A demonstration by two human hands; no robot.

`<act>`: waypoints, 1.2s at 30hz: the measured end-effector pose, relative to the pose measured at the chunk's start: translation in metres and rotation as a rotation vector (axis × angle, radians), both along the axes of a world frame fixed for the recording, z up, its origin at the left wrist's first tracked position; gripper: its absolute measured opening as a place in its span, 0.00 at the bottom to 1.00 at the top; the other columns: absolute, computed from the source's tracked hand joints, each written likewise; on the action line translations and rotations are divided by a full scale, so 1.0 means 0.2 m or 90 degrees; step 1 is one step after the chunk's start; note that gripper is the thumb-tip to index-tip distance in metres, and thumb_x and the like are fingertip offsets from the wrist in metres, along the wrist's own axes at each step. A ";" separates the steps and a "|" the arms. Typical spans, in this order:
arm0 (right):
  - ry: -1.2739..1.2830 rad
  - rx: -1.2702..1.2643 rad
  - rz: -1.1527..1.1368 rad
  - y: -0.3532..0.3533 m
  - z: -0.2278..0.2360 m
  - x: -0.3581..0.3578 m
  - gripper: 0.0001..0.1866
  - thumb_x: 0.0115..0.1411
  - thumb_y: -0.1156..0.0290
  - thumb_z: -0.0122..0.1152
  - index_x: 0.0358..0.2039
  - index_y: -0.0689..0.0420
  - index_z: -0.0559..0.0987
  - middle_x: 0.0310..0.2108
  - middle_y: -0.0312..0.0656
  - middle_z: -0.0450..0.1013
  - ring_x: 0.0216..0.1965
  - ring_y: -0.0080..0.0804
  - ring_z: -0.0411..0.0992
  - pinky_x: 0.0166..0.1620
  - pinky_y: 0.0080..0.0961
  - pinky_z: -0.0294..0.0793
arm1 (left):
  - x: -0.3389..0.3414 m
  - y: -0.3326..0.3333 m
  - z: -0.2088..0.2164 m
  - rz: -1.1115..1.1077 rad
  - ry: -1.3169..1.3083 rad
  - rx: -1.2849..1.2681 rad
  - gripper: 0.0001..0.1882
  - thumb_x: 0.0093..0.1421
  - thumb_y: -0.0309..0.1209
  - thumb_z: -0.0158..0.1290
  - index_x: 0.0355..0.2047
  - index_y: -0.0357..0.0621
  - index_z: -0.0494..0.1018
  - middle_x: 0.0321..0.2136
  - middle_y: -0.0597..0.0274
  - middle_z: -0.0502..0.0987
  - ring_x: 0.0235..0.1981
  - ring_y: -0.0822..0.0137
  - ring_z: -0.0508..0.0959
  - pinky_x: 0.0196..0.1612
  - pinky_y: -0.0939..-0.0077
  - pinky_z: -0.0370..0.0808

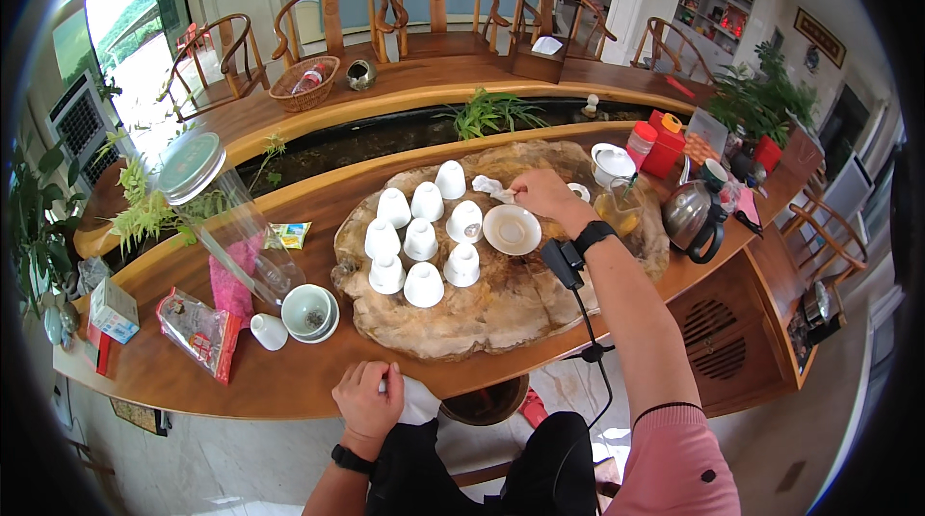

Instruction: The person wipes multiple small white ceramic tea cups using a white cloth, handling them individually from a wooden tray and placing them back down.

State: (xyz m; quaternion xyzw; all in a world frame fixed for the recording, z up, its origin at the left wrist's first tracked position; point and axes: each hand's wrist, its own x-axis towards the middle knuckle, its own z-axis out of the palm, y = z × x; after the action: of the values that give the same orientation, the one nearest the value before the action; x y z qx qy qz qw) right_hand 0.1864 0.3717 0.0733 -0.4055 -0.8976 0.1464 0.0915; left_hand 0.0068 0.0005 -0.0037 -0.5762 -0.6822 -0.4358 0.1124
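Note:
My right hand (547, 196) reaches over the stone tea tray (462, 331), its fingers pinched at the edge of a crumpled white tissue (488, 185). Just below that hand lies a shallow white dish (512, 230). Several upside-down white cups (421, 239) stand grouped on the tray's left half. At the near table edge, my left hand (369, 403) is curled closed against a white tissue (417, 402), which sticks out past the thumb; the fingers partly hide the grip.
On the left are a tall glass jar (231, 227), a pink cloth (230, 283), a snack packet (199, 331), nested bowls (308, 312) and a tipped cup (269, 331). To the right stand a lidded white bowl (613, 164), a glass pitcher (620, 208) and a steel kettle (690, 214).

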 end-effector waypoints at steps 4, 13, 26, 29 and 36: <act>0.064 0.107 0.090 0.03 -0.01 -0.05 0.14 0.49 0.73 0.58 0.39 0.52 0.81 0.34 0.49 0.77 0.36 0.46 0.75 0.41 0.36 0.73 | -0.01 0.00 0.01 -0.003 -0.003 -0.022 0.07 0.48 0.25 0.57 0.20 0.45 0.68 0.17 0.61 0.71 0.19 0.56 0.72 0.21 0.64 0.68; 0.014 0.203 -0.026 0.22 -0.04 -0.16 0.08 0.49 0.75 0.57 0.30 0.53 0.83 0.33 0.48 0.76 0.38 0.46 0.74 0.43 0.36 0.73 | -0.01 -0.01 0.00 0.009 -0.003 -0.040 0.08 0.48 0.26 0.57 0.20 0.46 0.68 0.17 0.62 0.70 0.18 0.57 0.71 0.20 0.65 0.67; 0.016 0.113 0.072 0.20 -0.09 -0.10 0.08 0.42 0.72 0.65 0.27 0.55 0.83 0.25 0.44 0.78 0.29 0.41 0.76 0.35 0.32 0.74 | 0.00 -0.01 0.02 0.005 -0.019 -0.029 0.07 0.50 0.23 0.55 0.20 0.43 0.67 0.18 0.59 0.71 0.20 0.55 0.72 0.23 0.64 0.67; -0.007 0.095 0.081 0.12 -0.06 -0.05 0.09 0.41 0.73 0.65 0.26 0.56 0.83 0.25 0.44 0.78 0.29 0.39 0.76 0.35 0.31 0.75 | -0.01 -0.01 0.00 0.010 -0.013 -0.020 0.07 0.50 0.24 0.55 0.20 0.44 0.67 0.18 0.60 0.72 0.20 0.55 0.72 0.23 0.64 0.68; -0.036 0.028 0.081 0.01 0.00 0.06 0.08 0.38 0.79 0.63 0.24 0.58 0.82 0.26 0.49 0.77 0.31 0.44 0.76 0.36 0.34 0.75 | -0.01 0.00 0.00 0.017 -0.011 0.001 0.07 0.50 0.26 0.56 0.20 0.45 0.68 0.18 0.61 0.72 0.20 0.56 0.73 0.22 0.63 0.69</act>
State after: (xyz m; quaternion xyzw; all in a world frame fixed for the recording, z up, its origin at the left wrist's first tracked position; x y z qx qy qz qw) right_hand 0.1986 0.3736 0.0729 -0.3494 -0.9268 0.1210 0.0656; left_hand 0.0055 0.0014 -0.0041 -0.5634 -0.6901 -0.4399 0.1131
